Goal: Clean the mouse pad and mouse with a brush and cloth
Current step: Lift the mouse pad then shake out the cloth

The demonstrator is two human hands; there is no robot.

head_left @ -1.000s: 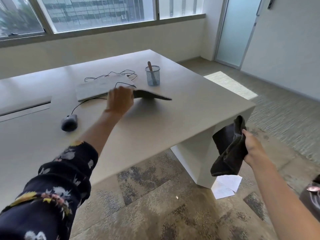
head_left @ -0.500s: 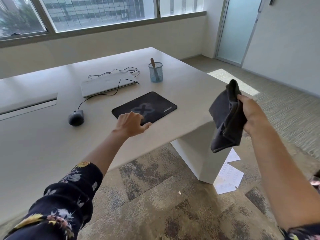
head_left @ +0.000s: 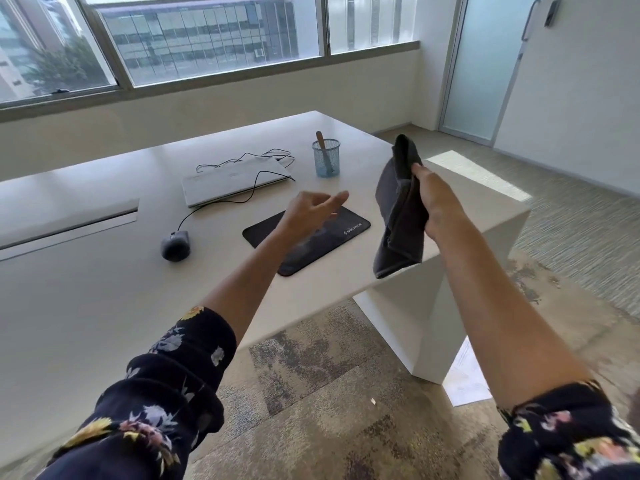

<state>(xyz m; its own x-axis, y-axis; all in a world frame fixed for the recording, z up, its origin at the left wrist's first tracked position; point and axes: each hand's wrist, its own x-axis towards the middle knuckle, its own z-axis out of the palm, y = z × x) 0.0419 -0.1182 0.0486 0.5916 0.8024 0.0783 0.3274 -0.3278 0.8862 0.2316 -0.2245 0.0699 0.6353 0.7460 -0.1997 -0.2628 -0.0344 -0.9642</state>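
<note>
A black mouse pad (head_left: 349, 230) lies flat on the white desk (head_left: 104, 306) near its front right corner. The grey wired mouse (head_left: 175, 244) sits to the pad's left. A brush (head_left: 323, 150) stands in a blue mesh cup (head_left: 326, 163) behind the pad. My right hand (head_left: 434, 202) grips a dark grey cloth (head_left: 398, 216), which hangs above the desk's right end. My left hand (head_left: 311, 209) hovers above the pad with relaxed fingers, holding nothing and reaching toward the cloth.
A shut silver laptop (head_left: 232, 183) with a tangle of black cable lies behind the mouse. A cable slot (head_left: 69, 223) runs along the desk's left. Loose paper sheets (head_left: 467, 379) lie on the carpet by the desk's leg. A glass door (head_left: 485, 64) stands at the far right.
My left hand laid the mouse pad flat on the desk, let go, then rose above it. My right hand lifted the cloth from beside the desk up over its right end.
</note>
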